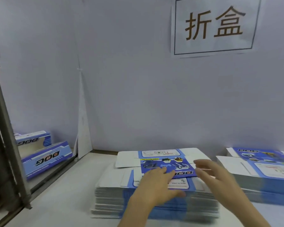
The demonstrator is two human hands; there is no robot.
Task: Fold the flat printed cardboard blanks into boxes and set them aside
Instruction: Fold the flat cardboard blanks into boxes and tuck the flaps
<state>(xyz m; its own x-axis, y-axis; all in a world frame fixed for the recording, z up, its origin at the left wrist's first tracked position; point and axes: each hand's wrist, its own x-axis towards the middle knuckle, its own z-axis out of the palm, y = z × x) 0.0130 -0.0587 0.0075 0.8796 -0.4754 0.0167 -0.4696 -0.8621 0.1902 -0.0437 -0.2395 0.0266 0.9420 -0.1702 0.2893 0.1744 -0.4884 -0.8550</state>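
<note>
2 stacks of flat printed blanks sit on the table: the middle stack, near the person, and the right stack. The top blank of the middle stack reads "DOG", "MADE IN CHINA", "CE" and "WARNING". The left grip, a bare hand, lies released and flat on this blank, fingers straight. The right grip hovers spread and released over its right edge; blur hides any contact. 2 folded boxes, both marked "DOG", lie far left. 1 wall sign reads "折盒".
</note>
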